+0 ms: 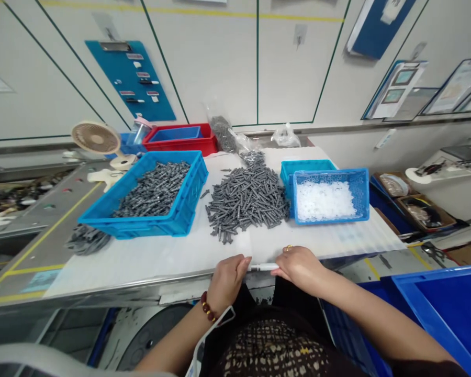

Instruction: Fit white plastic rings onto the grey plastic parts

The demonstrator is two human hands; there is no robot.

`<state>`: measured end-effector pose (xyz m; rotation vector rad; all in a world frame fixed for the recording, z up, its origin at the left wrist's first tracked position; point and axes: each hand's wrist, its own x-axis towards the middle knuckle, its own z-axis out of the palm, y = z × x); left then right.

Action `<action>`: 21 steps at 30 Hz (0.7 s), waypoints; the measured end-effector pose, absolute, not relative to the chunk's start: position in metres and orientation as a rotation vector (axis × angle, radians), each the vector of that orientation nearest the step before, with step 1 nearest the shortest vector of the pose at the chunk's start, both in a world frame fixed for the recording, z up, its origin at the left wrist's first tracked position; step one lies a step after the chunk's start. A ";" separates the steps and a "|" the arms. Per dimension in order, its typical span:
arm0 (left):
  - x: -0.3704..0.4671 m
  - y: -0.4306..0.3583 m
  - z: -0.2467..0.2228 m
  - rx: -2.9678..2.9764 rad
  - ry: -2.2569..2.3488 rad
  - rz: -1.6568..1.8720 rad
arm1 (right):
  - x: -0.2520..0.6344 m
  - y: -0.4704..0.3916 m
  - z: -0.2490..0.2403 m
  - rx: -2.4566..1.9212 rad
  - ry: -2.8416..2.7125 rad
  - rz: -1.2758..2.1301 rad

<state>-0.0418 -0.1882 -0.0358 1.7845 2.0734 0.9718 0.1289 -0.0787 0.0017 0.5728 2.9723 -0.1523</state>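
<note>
Bin (332, 220) of white pieces (325, 201)

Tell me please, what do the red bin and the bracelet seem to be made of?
Red bin: probably hard plastic, slightly glossy; even colour and thick, moulded-looking rim. Bracelet: smooth dark-red beads, perhaps wood or plastic; gold-coloured ones look metallic.

Beyond the hands (301, 268): pale wall (220, 63), dark green vertical lines (258, 63), yellow stripe (180, 11) near top. Blue clipboard (139, 81) hangs far left of hands; clipboards with papers (402, 91) far right. Counter under white sheet (141, 256) ahead. Beige fan (96, 137) beyond, to left. Dark round seat (157, 335) below left. Open cartons (426, 211) beyond, to right. Light: even, whitish.
</note>
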 end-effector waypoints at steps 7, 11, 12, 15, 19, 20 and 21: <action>-0.035 -0.188 -0.041 1.875 2.070 0.819 | 0.116 -0.090 -0.008 0.600 2.886 -0.265; -0.035 -0.181 -0.034 1.912 2.027 0.580 | 0.113 -0.093 -0.021 0.640 2.924 -0.728; -0.039 -0.179 -0.031 1.911 1.995 0.571 | 0.114 -0.092 -0.024 0.650 2.927 -0.912; -0.060 -0.167 -0.024 1.972 2.058 0.593 | 0.117 -0.084 -0.028 0.746 2.888 -1.404; -0.094 -0.143 -0.019 2.064 2.396 0.104 | 0.122 -0.074 -0.026 0.795 2.842 -1.717; -0.099 -0.137 -0.018 2.065 2.403 0.036 | 0.122 -0.073 -0.024 0.787 2.826 -1.756; -0.102 -0.131 -0.017 2.067 2.395 0.011 | 0.122 -0.073 -0.022 0.784 2.810 -1.785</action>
